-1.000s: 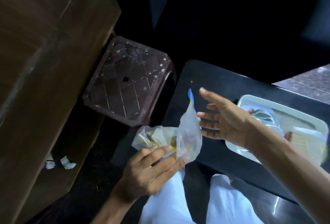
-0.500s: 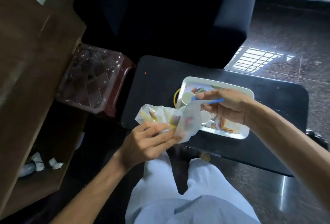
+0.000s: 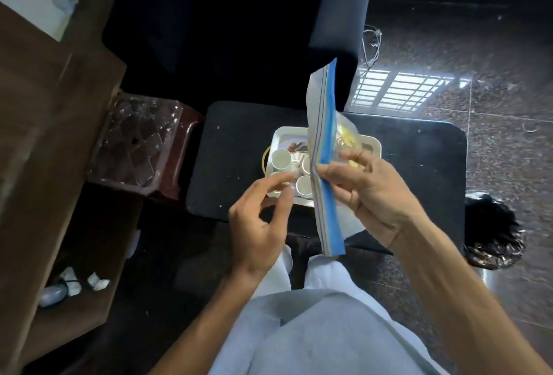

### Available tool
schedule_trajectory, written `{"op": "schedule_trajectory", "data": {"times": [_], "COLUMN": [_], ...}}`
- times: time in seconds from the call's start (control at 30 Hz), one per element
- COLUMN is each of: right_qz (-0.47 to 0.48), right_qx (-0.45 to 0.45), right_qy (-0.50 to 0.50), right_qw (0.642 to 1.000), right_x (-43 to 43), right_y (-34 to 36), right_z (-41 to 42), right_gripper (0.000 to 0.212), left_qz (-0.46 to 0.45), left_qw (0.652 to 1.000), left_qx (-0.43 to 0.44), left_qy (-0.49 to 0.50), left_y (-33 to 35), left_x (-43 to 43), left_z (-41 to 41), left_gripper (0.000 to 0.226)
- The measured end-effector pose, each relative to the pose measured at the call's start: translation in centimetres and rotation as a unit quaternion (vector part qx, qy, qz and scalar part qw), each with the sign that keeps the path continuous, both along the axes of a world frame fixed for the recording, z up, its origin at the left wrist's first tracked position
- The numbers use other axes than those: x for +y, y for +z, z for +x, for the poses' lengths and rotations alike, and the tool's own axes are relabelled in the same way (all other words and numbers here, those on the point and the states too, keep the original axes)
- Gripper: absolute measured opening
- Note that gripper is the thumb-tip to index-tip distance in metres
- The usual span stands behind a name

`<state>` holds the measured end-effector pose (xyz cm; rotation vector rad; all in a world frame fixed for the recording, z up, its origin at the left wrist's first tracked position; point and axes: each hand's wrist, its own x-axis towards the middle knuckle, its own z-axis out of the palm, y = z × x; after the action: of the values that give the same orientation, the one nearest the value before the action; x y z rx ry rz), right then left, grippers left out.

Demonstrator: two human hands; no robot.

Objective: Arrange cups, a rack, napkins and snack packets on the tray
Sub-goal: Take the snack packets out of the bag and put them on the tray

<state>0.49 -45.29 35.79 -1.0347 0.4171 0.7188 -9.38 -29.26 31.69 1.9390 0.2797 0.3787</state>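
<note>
My right hand (image 3: 368, 189) grips a clear zip bag (image 3: 324, 165) with a blue seal strip, held upright and edge-on above the tray; yellow snack packets (image 3: 348, 138) show inside it. My left hand (image 3: 263, 213) hovers just left of the bag, fingers apart, holding nothing. Below them a white tray (image 3: 374, 143) rests on a small black table (image 3: 419, 165). Several white cups (image 3: 280, 158) stand in the tray's left part. The tray's right half is hidden by the bag and my right hand.
A brown plastic stool (image 3: 140, 141) stands left of the table, beside a wooden cabinet (image 3: 45, 150). A dark sofa (image 3: 239, 30) is behind the table. A black bin bag (image 3: 493, 231) sits on the floor at the right. My white-trousered knees (image 3: 299, 329) are below.
The bag went from my left hand to my right hand and was lifted upright over the tray. My left hand let go and opened. The view has tilted up toward the table.
</note>
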Motion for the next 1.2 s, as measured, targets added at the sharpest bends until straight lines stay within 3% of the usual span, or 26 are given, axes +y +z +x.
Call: {"op": "schedule_trajectory", "data": {"times": [0.1, 0.23, 0.37, 0.53, 0.7, 0.87, 1.07, 1.13, 1.2], "right_qz": [-0.074, -0.193, -0.307, -0.297, -0.292, -0.272, -0.416, -0.422, -0.393], "right_qx": [-0.05, -0.136, -0.173, -0.124, -0.107, -0.071, -0.236, -0.262, -0.242], "right_qy": [0.048, 0.091, 0.105, 0.057, -0.006, -0.055, -0.016, 0.008, 0.015], "right_qw": [0.995, 0.968, 0.93, 0.945, 0.95, 0.958, 0.878, 0.868, 0.887], "right_x": [-0.6, -1.1, -0.6, -0.3, -0.9, -1.9, -4.8, -6.5, -8.2], "right_y": [0.7, 1.2, 0.9, 0.6, -0.2, -0.5, 0.1, 0.2, 0.1], "right_z": [-1.4, -2.2, -3.0, -4.4, -5.0, -4.6, -2.8, -1.6, -0.7], "right_gripper": [0.052, 0.047, 0.038, 0.042, 0.029, 0.023, 0.016, 0.015, 0.014], "left_qz": [-0.186, -0.238, -0.268, -0.246, -0.251, -0.235, -0.049, -0.056, -0.111], "left_qw": [0.972, 0.947, 0.929, 0.93, 0.931, 0.942, 0.983, 0.983, 0.976], "left_qx": [0.141, 0.216, 0.255, 0.268, 0.264, 0.24, 0.157, 0.162, 0.188], "left_qy": [0.005, 0.001, -0.001, -0.053, -0.035, -0.025, -0.085, -0.065, -0.022], "left_y": [1.9, 1.9, 1.2, 1.2, 1.2, 1.6, 2.8, 3.2, 3.4], "left_x": [-2.8, -4.4, -4.1, -2.5, -2.8, -4.6, -8.5, -10.1, -11.9], "left_z": [2.7, 3.0, 3.1, 3.8, 4.8, 6.0, 6.5, 6.8, 7.2], "left_gripper": [0.035, 0.036, 0.021, 0.023, 0.01, 0.014, 0.02, 0.021, 0.02]}}
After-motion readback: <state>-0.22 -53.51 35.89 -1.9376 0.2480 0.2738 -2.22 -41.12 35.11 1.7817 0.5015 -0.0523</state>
